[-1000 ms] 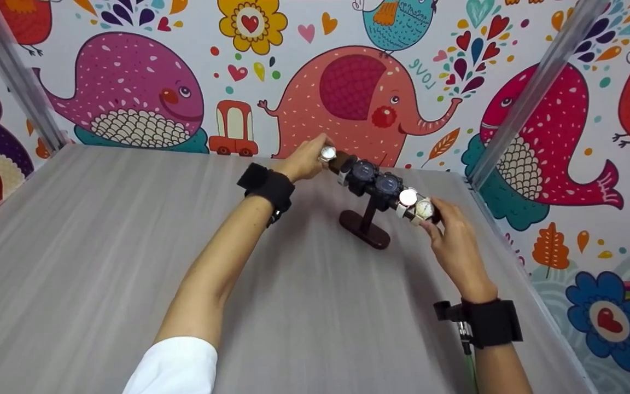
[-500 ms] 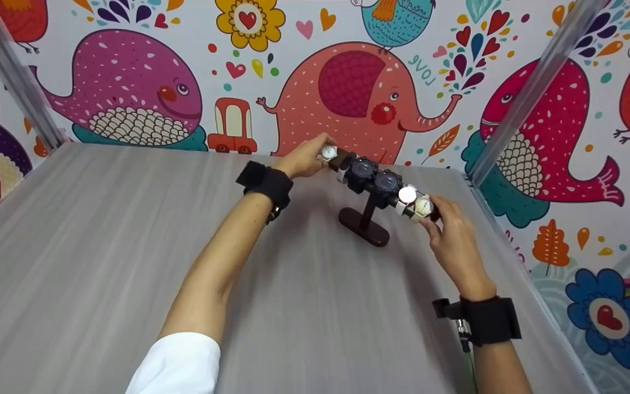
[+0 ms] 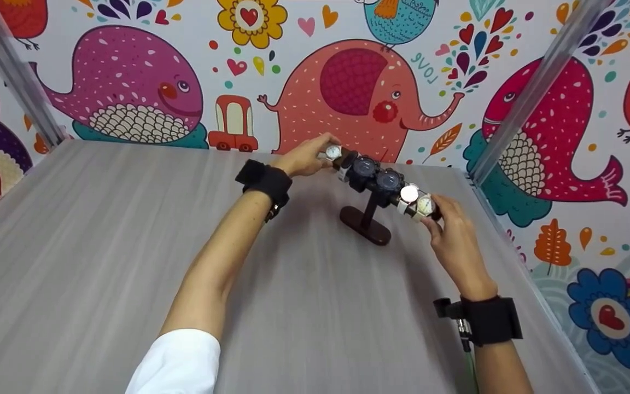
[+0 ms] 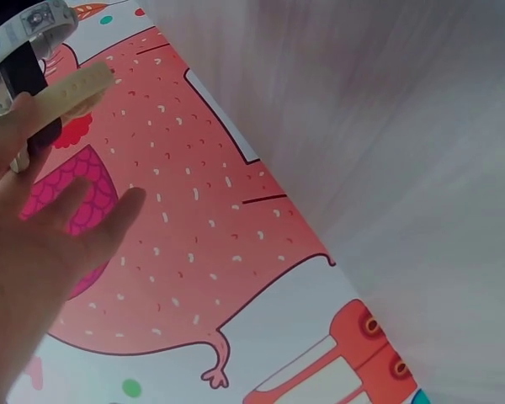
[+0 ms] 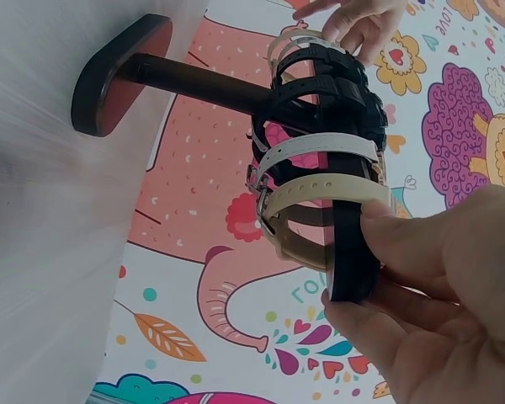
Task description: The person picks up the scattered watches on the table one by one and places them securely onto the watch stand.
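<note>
A dark brown T-shaped watch stand (image 3: pixel 367 224) stands on the table, its bar carrying several wristwatches. At the bar's far left end, my left hand (image 3: pixel 303 157) holds a white-faced watch (image 3: pixel 333 152) with a pale strap (image 4: pixel 71 91), which sticks out past the fingers in the left wrist view. Two black watches (image 3: pixel 377 174) sit mid-bar. Toward the right are a white-strapped watch (image 5: pixel 320 148) and a cream-strapped watch (image 5: pixel 324 187). My right hand (image 3: pixel 455 243) grips the bar's right end (image 5: pixel 351 273), its thumb beside the cream strap. Some left fingertips are hidden in the head view.
The grey wood-grain table (image 3: pixel 315 306) is bounded behind by a cartoon-printed wall (image 3: pixel 151 82) close to the stand. Clear uprights (image 3: pixel 534 104) rise at the table's back corners. Black bands (image 3: pixel 491 322) wrap both wrists, and a green cable (image 3: pixel 472 372) hangs from the right one.
The white-faced watch at the left end has shifted slightly right along the bar. The right hand keeps its hold and the stand stays in place; the head view has tilted a little.
</note>
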Demonstrator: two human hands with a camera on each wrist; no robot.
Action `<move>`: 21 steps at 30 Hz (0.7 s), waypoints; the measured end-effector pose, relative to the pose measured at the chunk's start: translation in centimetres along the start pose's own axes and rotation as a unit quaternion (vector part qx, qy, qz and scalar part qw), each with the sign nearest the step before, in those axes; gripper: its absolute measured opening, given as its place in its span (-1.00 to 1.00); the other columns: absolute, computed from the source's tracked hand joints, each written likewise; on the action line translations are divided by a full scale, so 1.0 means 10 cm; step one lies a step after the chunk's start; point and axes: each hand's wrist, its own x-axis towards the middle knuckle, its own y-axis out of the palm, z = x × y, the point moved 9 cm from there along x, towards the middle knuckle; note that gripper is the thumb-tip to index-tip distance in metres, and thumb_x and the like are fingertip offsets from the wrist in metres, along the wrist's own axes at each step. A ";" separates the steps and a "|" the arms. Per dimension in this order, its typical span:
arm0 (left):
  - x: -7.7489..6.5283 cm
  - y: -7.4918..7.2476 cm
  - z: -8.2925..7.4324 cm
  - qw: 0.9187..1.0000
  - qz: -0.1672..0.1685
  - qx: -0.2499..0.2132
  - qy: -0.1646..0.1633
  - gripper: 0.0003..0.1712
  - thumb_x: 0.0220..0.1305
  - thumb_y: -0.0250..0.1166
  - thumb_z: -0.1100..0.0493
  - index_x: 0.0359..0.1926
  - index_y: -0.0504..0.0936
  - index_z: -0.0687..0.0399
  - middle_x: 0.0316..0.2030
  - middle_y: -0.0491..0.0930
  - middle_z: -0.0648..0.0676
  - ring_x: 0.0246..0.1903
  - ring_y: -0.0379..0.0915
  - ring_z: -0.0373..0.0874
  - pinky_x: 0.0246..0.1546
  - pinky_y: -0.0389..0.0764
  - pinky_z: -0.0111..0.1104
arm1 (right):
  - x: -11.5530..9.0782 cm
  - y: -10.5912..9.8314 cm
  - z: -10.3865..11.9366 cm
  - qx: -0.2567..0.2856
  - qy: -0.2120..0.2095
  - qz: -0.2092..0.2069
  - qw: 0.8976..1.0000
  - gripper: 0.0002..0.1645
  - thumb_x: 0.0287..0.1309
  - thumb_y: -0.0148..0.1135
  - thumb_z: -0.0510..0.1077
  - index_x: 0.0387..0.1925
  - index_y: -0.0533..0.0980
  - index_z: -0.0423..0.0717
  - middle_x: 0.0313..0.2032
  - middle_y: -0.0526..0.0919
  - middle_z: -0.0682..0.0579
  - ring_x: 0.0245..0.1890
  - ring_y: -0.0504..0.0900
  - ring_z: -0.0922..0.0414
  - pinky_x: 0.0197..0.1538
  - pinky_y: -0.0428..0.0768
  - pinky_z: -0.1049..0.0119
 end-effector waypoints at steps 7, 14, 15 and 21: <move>-0.01 0.01 -0.06 1.000 0.005 -0.015 0.012 -0.46 0.43 0.16 0.33 0.37 0.32 0.04 0.37 0.42 0.17 0.40 0.30 0.04 0.42 0.34 -0.11 | -0.01 -0.01 0.02 -0.006 -0.009 -0.008 1.000 -0.45 0.28 0.22 -0.40 0.26 0.37 -0.52 0.18 0.48 -0.44 0.15 0.53 -0.29 0.20 0.56 -0.13; 0.01 0.06 -0.12 0.999 0.002 -0.022 0.035 -0.47 0.43 0.16 0.32 0.38 0.33 0.08 0.39 0.41 0.16 0.34 0.37 0.00 0.38 0.39 -0.19 | -0.02 -0.03 0.05 -0.009 -0.030 -0.029 0.999 -0.47 0.23 0.24 -0.44 0.22 0.39 -0.55 0.13 0.51 -0.45 0.05 0.59 -0.27 0.11 0.60 -0.12; 0.01 0.07 -0.11 0.999 0.001 -0.022 0.034 -0.46 0.44 0.16 0.31 0.39 0.33 0.07 0.39 0.41 0.15 0.33 0.38 -0.01 0.37 0.40 -0.19 | -0.02 -0.03 0.06 -0.010 -0.034 -0.032 0.999 -0.47 0.23 0.25 -0.44 0.21 0.40 -0.56 0.12 0.52 -0.45 0.02 0.60 -0.26 0.09 0.61 -0.12; 0.00 0.10 -0.07 0.999 0.000 -0.027 0.026 -0.43 0.47 0.15 0.27 0.44 0.29 0.03 0.42 0.37 0.12 0.26 0.39 -0.02 0.31 0.44 -0.19 | -0.01 -0.02 0.06 -0.007 -0.035 -0.033 0.999 -0.47 0.22 0.25 -0.46 0.21 0.40 -0.56 0.10 0.52 -0.45 0.00 0.61 -0.25 0.06 0.62 -0.11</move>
